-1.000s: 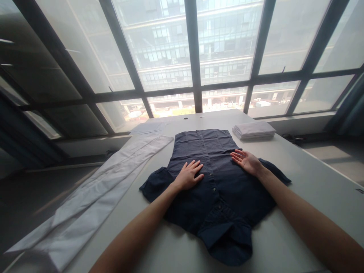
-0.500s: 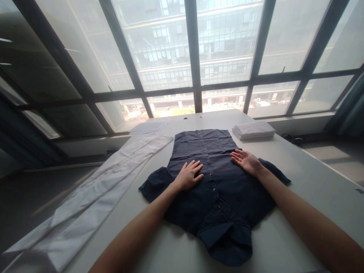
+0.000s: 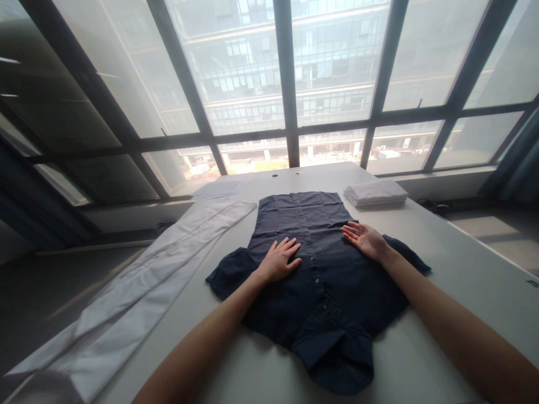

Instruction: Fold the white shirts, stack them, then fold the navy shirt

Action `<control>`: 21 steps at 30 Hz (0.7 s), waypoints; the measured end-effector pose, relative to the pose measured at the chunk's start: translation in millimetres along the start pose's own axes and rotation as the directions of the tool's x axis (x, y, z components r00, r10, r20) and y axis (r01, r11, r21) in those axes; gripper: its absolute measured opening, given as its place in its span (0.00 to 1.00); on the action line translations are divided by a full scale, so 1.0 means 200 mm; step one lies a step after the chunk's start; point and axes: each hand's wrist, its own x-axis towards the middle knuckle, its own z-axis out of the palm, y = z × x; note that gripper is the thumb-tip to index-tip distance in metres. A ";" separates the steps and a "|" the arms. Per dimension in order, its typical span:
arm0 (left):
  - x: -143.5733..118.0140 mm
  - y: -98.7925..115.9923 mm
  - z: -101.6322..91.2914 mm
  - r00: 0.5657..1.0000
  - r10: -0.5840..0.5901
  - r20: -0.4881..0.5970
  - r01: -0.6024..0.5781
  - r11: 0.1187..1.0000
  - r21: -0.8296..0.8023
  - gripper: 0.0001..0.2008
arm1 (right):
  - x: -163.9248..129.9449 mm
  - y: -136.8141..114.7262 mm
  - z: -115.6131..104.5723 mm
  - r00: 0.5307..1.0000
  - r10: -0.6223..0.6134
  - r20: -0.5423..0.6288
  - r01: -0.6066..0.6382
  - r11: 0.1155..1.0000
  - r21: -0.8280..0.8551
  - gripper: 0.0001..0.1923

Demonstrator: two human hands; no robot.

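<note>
A dark navy button-up shirt lies front side up, its collar toward me and its hem toward the window. Both short sleeves stick out to the sides, and small buttons run down the middle. My left hand rests palm down on the shirt, left of the button line, with fingers spread. Over the shirt's right side is my right hand, palm turned inward and up, fingers stretched out. Neither hand grips the cloth.
The shirt lies on a white table. A stack of folded white cloth stands at the far right. Along the left edge stretches a long white cloth, with white sheets behind it. Tall windows rise beyond.
</note>
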 end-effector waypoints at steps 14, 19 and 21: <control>0.00 0.00 0.00 1.000 -0.008 0.007 0.009 1.000 -0.009 0.31 | 0.00 0.00 0.00 1.000 0.004 -0.007 -0.004 1.000 0.012 0.12; 0.00 0.00 0.00 1.000 -0.004 0.004 0.004 1.000 -0.009 0.31 | 0.01 -0.01 -0.01 1.000 0.006 -0.029 -0.005 0.999 0.032 0.12; 0.00 0.00 0.00 1.000 -0.002 0.004 0.002 1.000 -0.009 0.31 | 0.02 -0.02 -0.02 0.997 -0.012 -0.074 0.016 0.998 0.055 0.13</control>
